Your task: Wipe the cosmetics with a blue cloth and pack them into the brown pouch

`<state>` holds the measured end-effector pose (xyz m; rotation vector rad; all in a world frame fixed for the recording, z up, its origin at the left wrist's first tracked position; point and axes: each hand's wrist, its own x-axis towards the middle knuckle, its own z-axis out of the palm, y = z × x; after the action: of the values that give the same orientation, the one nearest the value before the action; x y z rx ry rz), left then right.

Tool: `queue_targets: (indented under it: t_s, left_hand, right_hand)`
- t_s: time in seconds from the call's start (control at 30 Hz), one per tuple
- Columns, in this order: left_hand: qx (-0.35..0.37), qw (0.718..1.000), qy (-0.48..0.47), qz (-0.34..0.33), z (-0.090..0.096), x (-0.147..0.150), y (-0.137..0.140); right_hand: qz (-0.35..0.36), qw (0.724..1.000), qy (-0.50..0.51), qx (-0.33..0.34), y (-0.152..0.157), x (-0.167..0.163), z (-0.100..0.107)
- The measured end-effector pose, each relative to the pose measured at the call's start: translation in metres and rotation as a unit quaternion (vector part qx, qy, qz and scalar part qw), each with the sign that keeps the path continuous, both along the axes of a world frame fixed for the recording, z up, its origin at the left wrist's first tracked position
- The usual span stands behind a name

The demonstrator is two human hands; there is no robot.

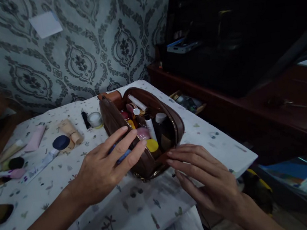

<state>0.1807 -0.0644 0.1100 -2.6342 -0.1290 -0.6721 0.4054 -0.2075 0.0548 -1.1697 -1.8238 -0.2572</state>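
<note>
A brown zip bag [178, 123] stands unzipped on the table, filled with several cosmetics. Inside it I see a yellow round lid [152, 145], a pink round container [143, 133], a white tube with a black cap [150, 129] and a dark bottle with a pale cap [164, 130]. My left hand [104, 168] is open, its stretched fingers lying over the bag's left zipper edge. Something blue [123, 156] shows partly beneath those fingers; its kind is hidden. At the bag's near right corner, my right hand [206, 178] touches the rim with extended fingers, thumb apart below.
Left of the bag lie a clear jar [95, 119], a black stick [86, 120], a beige tube [71, 131], a dark blue lid [61, 142], a pink tube [35, 138] and a white tube [41, 166]. The patterned tablecloth [140, 217] reaches the table's right edge, beside dark red furniture [218, 105].
</note>
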Motion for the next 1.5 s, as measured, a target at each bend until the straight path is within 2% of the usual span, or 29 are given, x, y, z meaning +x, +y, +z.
queue_targets:
  t_s: [0.13, 0.3, 0.47, 0.57, 0.73, 0.83, 0.93, 1.03, 1.13, 1.17, 1.23, 1.4, 1.5]
  left_hand:
    - [-0.024, 0.999, -0.023, -0.006, -0.012, -0.016, -0.003]
    - [-0.066, 0.995, 0.011, 0.072, -0.041, -0.052, 0.005]
    - [-0.174, 0.969, 0.052, 0.167, -0.073, -0.087, 0.025]
    - [-0.245, 0.954, 0.04, 0.17, -0.083, -0.103, 0.034]
    - [-0.271, 0.952, 0.021, 0.144, -0.086, -0.126, 0.034]
    - [-0.271, 0.943, 0.0, 0.193, -0.089, -0.139, 0.03]
    - [-0.279, 0.927, -0.019, 0.251, -0.092, -0.147, 0.028]
    - [-0.297, 0.917, -0.029, 0.266, -0.094, -0.15, 0.03]
    - [-0.306, 0.905, -0.08, 0.285, -0.092, -0.15, 0.041]
    - [-0.307, 0.898, -0.105, 0.296, -0.091, -0.15, 0.046]
    - [-0.31, 0.88, -0.153, 0.326, -0.086, -0.15, 0.059]
    - [-0.304, 0.83, -0.233, 0.406, -0.072, -0.154, 0.09]
    - [-0.277, 0.811, -0.241, 0.456, -0.065, -0.15, 0.099]
  right_hand:
    - [-0.013, 1.0, -0.01, 0.011, 0.0, -0.01, 0.006]
    - [-0.019, 0.999, -0.016, 0.025, -0.002, -0.029, 0.01]
    - [0.039, 0.999, -0.01, 0.019, -0.001, -0.051, 0.01]
    - [0.081, 0.997, -0.014, -0.001, 0.006, -0.068, 0.009]
    - [0.157, 0.987, 0.0, -0.045, 0.037, -0.104, 0.004]
    - [0.184, 0.979, 0.018, -0.09, 0.064, -0.127, -0.004]
    - [0.191, 0.964, 0.078, -0.167, 0.094, -0.15, -0.015]
    - [0.201, 0.926, 0.179, -0.266, 0.125, -0.173, -0.03]
    - [0.213, 0.862, 0.314, -0.337, 0.153, -0.195, -0.045]
    - [0.21, 0.843, 0.356, -0.345, 0.161, -0.201, -0.05]
    - [0.19, 0.827, 0.406, -0.339, 0.173, -0.209, -0.059]
    - [0.177, 0.824, 0.428, -0.326, 0.178, -0.21, -0.07]
    - [0.178, 0.817, 0.439, -0.328, 0.176, -0.207, -0.072]
